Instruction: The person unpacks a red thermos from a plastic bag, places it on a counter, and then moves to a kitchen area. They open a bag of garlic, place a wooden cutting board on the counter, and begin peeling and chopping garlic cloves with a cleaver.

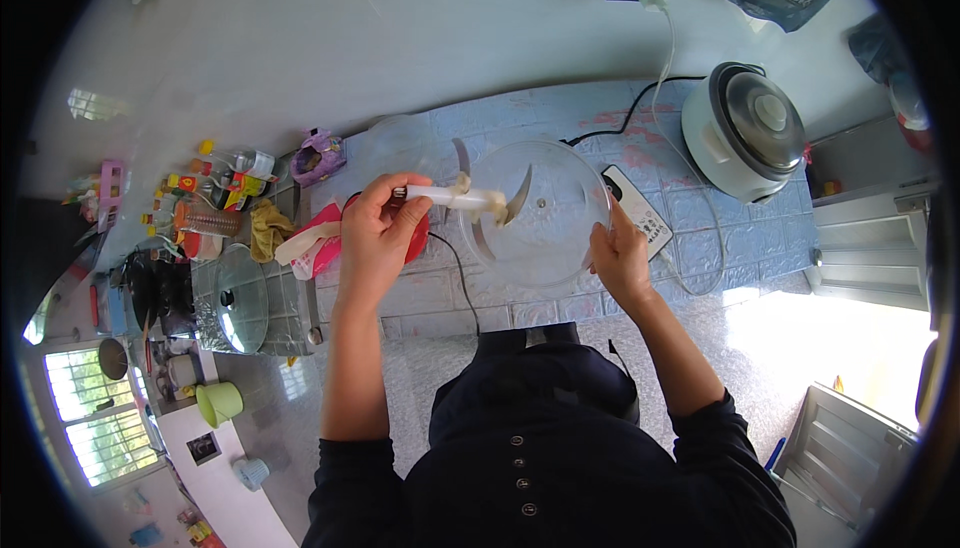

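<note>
My left hand (pixel 384 229) grips one end of the white shaft of a chopper blade (pixel 439 197). The shaft lies level, with curved metal blades (pixel 520 195) standing out from it and pale, soft residue stuck around them. My right hand (pixel 621 254) holds the rim of a clear round bowl (pixel 547 252) at its right side. The blade's free end is over the bowl's left part in this view; whether they touch I cannot tell. Behind my left hand, a red round object (pixel 418 242) is partly hidden.
A phone (pixel 636 207) with a white cable lies right of the bowl. Farther right stands a rice cooker (pixel 750 132). Leftward are a pink tissue pack (pixel 319 244), a yellow cloth (pixel 270 229), a glass lid (pixel 241 300) and several bottles (pixel 206 218). A black cord (pixel 466 278) crosses the table's front.
</note>
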Demonstrator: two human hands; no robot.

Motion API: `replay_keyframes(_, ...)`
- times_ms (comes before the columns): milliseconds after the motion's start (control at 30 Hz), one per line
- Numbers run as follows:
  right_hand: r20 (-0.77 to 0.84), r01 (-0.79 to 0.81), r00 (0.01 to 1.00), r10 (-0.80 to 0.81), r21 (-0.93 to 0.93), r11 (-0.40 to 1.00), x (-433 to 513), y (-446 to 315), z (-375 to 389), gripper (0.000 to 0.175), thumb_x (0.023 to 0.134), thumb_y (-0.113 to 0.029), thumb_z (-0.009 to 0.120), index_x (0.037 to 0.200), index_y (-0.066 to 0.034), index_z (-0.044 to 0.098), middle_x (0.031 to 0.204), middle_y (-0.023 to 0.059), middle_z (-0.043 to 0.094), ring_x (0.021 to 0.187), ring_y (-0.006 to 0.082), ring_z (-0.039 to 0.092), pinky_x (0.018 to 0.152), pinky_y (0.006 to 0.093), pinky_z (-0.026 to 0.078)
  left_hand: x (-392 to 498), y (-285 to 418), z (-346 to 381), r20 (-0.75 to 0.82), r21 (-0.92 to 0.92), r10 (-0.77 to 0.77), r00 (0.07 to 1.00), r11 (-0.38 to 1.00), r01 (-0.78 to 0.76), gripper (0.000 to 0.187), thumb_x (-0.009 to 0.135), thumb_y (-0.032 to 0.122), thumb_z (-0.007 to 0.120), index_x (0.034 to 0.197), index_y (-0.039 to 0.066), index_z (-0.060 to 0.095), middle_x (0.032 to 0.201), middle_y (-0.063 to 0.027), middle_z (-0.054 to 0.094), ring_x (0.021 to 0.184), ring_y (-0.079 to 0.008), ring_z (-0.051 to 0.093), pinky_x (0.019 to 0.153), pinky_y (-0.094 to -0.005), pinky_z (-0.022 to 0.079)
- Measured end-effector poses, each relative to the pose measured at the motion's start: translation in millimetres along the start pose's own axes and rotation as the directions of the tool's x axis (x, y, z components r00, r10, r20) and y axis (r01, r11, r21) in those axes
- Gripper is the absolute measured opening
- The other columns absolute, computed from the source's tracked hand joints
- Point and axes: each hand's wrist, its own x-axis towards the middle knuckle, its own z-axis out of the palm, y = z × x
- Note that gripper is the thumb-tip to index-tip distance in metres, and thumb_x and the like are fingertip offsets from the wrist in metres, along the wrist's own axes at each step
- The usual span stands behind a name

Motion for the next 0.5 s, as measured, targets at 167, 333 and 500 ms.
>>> replay_keyframes(167,-0.068,-0.085,0.993,0.098,0.176,0.981,-13.6,-38.8,-21.1,0.050,0.087,0.002,0.046,0.137,-0.0013,0.043,0.056,0.0026,0.055,0.045,0.0074,0.053,0.044,0.0241,0.045,-11.2,15.7,-11.2,-0.005,-0.139,0.098,0.995,0.985,-0.098,0.018,0.087,0.002,0.064,0.105,-0.001,0.062,0.086,0.0015,0.059,0.073,-0.0025,0.050,0.066,-0.0169,0.041)
replay_keyframes(333,-0.218,-0.034,0.974,0.054,0.098,0.995,-28.1,-75.6,-56.9,0.051,0.085,0.003,0.048,0.136,0.0009,0.043,0.063,0.0055,0.059,0.049,0.0089,0.058,0.046,0.0245,0.046,-13.2,24.7,-42.3,-0.076,-0.273,0.168,0.983,0.944,-0.182,0.021,0.087,0.008,0.064,0.106,0.000,0.060,0.079,0.0018,0.054,0.067,-0.0042,0.047,0.060,-0.0178,0.038)
replay_keyframes(500,-0.408,0.086,0.906,-0.116,-0.090,0.992,-51.7,-126.5,-107.5,0.050,0.085,0.005,0.047,0.134,0.0038,0.044,0.076,0.0114,0.064,0.051,0.0105,0.060,0.047,0.0240,0.047,-15.8,33.8,-70.0,-0.130,-0.386,0.258,0.957,0.876,-0.289,0.034,0.087,0.022,0.068,0.108,-0.001,0.056,0.082,-0.0018,0.052,0.067,-0.0076,0.044,0.060,-0.0204,0.037)
